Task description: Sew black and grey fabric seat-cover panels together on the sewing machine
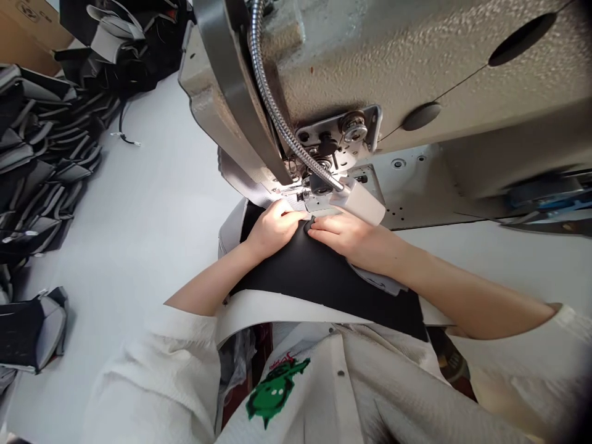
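A grey industrial sewing machine point(416, 68) fills the upper right, its needle area point(309, 188) just beyond my fingers. A black and grey fabric piece point(319, 277) lies under it and runs back towards my body. My left hand point(272, 227) has its fingers curled and pressed on the fabric's edge next to the presser foot. My right hand point(345, 233) lies beside it with fingers together, pinning the same piece down. The two hands almost touch. A flexible metal lamp neck point(272, 98) ends in a white lamp head point(363, 202) above my right hand.
The white table point(152, 222) stretches out to the left. Stacks of black and grey cut pieces point(41, 154) line its left edge, and another pile point(30, 330) lies at lower left. A cardboard box point(28, 28) stands in the far left corner.
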`<state>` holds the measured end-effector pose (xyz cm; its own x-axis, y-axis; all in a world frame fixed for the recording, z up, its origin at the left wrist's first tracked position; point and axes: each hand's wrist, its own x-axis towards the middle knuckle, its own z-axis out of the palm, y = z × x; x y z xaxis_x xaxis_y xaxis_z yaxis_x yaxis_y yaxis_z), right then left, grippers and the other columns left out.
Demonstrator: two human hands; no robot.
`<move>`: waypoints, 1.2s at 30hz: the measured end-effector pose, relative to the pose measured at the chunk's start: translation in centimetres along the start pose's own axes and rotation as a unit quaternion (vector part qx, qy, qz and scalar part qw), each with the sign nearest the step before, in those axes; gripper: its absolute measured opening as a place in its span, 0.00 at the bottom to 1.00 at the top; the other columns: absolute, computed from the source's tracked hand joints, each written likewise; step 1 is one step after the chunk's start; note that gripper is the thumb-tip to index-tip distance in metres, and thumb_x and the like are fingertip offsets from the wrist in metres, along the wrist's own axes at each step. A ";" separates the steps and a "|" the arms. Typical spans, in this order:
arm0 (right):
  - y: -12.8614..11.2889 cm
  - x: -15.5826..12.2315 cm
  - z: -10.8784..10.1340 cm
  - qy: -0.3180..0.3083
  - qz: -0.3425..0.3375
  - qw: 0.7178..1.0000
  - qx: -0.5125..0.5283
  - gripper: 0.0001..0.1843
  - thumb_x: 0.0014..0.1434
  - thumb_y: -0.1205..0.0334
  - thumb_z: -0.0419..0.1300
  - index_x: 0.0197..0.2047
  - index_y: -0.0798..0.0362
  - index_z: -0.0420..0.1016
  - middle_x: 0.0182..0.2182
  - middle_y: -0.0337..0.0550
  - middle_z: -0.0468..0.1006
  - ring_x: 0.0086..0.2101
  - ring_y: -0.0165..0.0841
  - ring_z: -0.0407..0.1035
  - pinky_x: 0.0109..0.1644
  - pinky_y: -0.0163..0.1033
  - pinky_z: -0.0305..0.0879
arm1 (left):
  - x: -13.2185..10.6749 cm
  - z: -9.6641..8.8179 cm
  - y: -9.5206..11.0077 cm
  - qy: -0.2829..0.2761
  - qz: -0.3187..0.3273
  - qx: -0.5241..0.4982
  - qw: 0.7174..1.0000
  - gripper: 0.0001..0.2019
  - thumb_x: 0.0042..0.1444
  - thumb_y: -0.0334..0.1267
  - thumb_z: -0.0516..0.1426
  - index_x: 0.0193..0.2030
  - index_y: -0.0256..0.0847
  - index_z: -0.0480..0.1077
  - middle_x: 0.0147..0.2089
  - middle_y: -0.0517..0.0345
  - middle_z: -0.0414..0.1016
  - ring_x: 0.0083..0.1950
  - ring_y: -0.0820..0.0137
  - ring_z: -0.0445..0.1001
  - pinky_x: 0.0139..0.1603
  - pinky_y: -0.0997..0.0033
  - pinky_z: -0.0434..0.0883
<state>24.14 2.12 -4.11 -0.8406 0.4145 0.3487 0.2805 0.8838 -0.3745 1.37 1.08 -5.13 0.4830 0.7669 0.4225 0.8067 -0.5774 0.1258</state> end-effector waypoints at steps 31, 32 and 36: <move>-1.5 1.5 1.5 0.033 -0.014 0.988 -0.153 0.19 0.64 0.75 0.42 0.46 0.64 0.74 0.46 0.56 0.76 0.45 0.39 0.71 0.46 0.42 0.69 | 0.5 -0.2 -2.7 0.006 0.051 0.035 0.998 0.14 0.63 0.33 0.50 0.44 0.46 0.76 0.36 0.58 0.74 0.39 0.73 0.72 0.43 0.72 0.69; -1.6 1.5 1.5 0.035 -0.016 0.987 -0.157 0.19 0.64 0.75 0.42 0.46 0.64 0.74 0.47 0.56 0.76 0.46 0.39 0.71 0.47 0.42 0.69 | 0.5 -0.2 -2.7 0.008 0.057 0.034 0.998 0.13 0.63 0.33 0.50 0.42 0.46 0.77 0.35 0.58 0.74 0.38 0.73 0.71 0.42 0.73 0.68; -2.2 1.6 2.0 0.036 0.009 0.985 -0.170 0.18 0.64 0.75 0.45 0.47 0.65 0.74 0.48 0.57 0.75 0.49 0.40 0.70 0.50 0.43 0.68 | 0.6 -0.2 -2.7 0.011 0.039 0.020 0.999 0.13 0.62 0.34 0.51 0.36 0.45 0.77 0.34 0.59 0.73 0.37 0.73 0.71 0.40 0.73 0.68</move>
<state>21.23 0.38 -4.42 -0.8025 0.4336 0.4099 0.4433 0.8931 -0.0766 -0.58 3.11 -5.07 0.5385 0.7130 0.4490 0.7796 -0.6238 0.0557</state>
